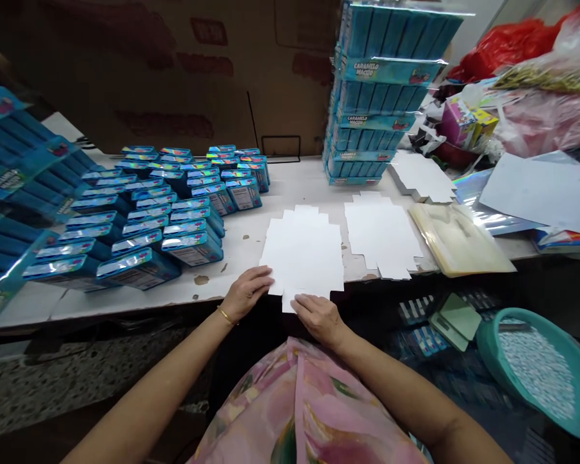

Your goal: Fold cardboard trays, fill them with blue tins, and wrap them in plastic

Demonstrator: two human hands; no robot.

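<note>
Where cardboard (302, 248) lies, both hands (245, 294) (319, 318) rest

White card blank spread flat

From where I stand, the white card blank (302, 251) shows a plain upper face, its outline stepped with notched corners. It lies unfolded on the worktable (290, 187), a narrow flap (307, 210) pointing to the far side, a near flap (289, 304) jutting past the table's front edge.
</note>
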